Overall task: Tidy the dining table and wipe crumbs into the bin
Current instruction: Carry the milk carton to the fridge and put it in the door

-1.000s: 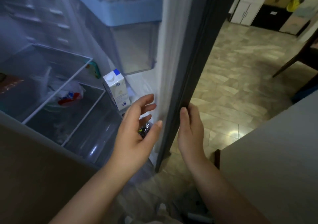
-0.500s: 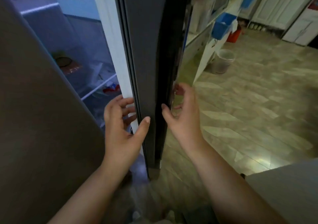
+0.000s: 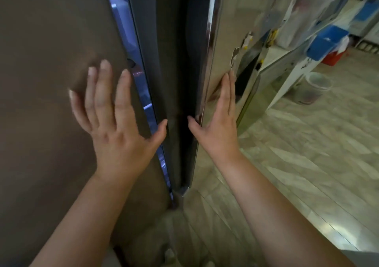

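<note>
Head view: left hand (image 3: 114, 123) splayed flat on brown panel (image 3: 51, 82); right hand (image 3: 219, 123) flat against fridge door (image 3: 221, 40); both grips released.

My left hand (image 3: 114, 127) and right hand (image 3: 219, 123) are bare: no gloves, rings, watch or bands. Nails short, unpainted. Both forearms bare down to the frame edge, no sleeve showing. Motion blur on the left fingertips (image 3: 105, 65), finer detail unreadable.

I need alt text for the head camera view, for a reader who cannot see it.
Two bare hands push a nearly closed fridge: the left hand flat on the brown side panel, the right hand on the shiny door. A thin lit gap remains.
</note>
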A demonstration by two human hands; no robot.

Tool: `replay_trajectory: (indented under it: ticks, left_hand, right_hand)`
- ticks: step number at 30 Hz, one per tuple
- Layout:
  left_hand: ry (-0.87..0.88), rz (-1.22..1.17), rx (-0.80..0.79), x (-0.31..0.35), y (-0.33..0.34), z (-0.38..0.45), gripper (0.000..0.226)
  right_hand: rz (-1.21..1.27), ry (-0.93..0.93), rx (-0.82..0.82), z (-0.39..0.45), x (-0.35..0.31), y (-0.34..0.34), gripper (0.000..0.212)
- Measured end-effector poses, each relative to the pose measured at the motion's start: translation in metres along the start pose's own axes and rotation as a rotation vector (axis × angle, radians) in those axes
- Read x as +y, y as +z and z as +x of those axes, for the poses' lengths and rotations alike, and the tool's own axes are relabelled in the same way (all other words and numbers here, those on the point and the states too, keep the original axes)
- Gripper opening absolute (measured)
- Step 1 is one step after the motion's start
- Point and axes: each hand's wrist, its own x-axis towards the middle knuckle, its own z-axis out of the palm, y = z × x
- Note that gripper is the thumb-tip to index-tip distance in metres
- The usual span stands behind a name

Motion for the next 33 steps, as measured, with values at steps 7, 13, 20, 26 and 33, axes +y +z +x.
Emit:
replay_trajectory:
  ticks: [7,13,20,26,33]
  left_hand:
    - [0.18,0.494,-0.17,-0.024,0.012,-0.005,0.079]
    - [0.195,0.516,-0.197,-0.027,0.015,-0.007,0.077]
    - [0.21,0.559,-0.135,-0.027,0.019,-0.007,0.076]
    - [0.209,0.549,-0.118,-0.027,0.019,-0.007,0.078]
    - [0.202,0.564,-0.127,-0.028,0.018,-0.007,0.079]
  right_hand:
    - [-0.015,-0.038,0.082,0.02,-0.01,0.049,0.107]
    - [-0.027,-0.005,0.1,0.029,-0.018,0.072,0.113]
    - [-0.04,-0.016,0.108,0.033,-0.017,0.079,0.11]
    - [-0.074,-0.012,0.102,0.034,-0.016,0.081,0.11]
    - [-0.084,-0.027,0.127,0.036,-0.018,0.083,0.107]
